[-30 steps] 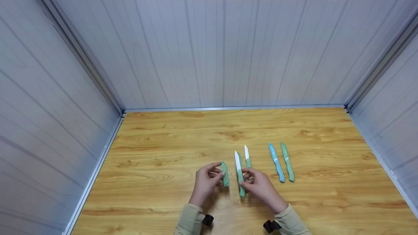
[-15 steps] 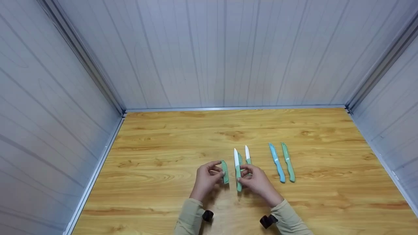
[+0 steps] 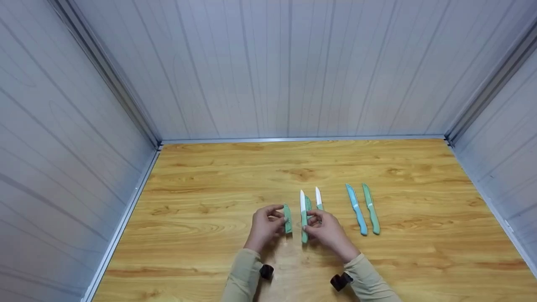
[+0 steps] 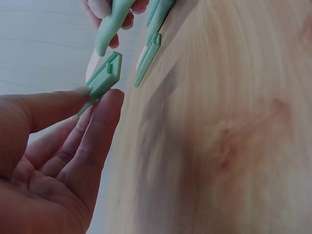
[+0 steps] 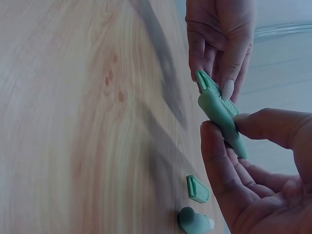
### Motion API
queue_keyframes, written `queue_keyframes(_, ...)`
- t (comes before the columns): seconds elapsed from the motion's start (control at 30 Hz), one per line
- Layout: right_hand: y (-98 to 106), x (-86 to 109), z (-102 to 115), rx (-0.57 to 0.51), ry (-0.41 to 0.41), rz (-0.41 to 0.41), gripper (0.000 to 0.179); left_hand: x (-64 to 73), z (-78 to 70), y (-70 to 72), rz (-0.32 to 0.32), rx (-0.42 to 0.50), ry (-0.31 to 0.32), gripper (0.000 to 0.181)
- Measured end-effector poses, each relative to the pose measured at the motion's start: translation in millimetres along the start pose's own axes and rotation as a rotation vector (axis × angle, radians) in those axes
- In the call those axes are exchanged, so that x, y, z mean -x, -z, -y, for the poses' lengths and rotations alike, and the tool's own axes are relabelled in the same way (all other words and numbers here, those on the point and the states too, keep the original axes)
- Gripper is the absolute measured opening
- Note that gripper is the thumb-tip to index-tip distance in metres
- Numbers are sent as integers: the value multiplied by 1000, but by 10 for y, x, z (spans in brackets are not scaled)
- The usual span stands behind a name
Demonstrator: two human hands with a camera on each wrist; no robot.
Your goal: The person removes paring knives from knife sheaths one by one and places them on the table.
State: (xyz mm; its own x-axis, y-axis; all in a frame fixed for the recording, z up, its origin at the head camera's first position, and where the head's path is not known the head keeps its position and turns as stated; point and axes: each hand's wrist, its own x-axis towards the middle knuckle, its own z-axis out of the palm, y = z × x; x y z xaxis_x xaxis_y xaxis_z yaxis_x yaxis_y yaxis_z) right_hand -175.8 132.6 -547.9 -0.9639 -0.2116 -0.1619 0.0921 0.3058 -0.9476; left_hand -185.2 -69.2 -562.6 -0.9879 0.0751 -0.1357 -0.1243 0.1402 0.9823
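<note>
Between thumb and fingers, my left hand pinches a green knife sheath, its slotted end toward the left wrist camera. My right hand pinches the green handle of a knife whose white blade is bare and points away from me. Sheath and knife are held side by side above the table with a small gap in the head view. Just behind the held knife, a second green sheath lies on the table. Beside it is a second bare knife with a white blade and green handle, partly hidden by my right hand.
To the right lie a blue knife and a green knife, side by side with sheaths on their blades. Pale panel walls enclose the wooden table at the back and both sides.
The knife in my right hand has moved slightly left and away from me, nearer the sheath. My left hand has lifted the sheath a little farther forward. Both grips stay the same.
</note>
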Motion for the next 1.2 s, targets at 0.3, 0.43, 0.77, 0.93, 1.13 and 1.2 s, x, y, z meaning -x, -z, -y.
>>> queue_keyframes(0.3, -13, -118, 8, 26, -19, -16, 42, -124, -22, 9, 6, -8, 34, 34)
queue_keyframes(0.43, -16, -154, 5, 40, -17, -22, 41, -185, -4, 14, 5, -9, 41, 33)
queue_keyframes(0.77, -61, -253, -8, 52, -50, -33, 39, -314, -10, -24, -7, -64, 100, 32)
queue_keyframes(0.93, -108, -279, -11, 3, -82, -26, 38, -347, -23, -37, -15, -101, 116, 31)
queue_keyframes(1.13, -125, -317, -7, -6, -97, -38, 37, -386, -44, -40, -9, -123, 129, 31)
queue_keyframes(1.2, -122, -328, -2, 7, -97, -44, 36, -402, -55, -37, -7, -132, 134, 31)
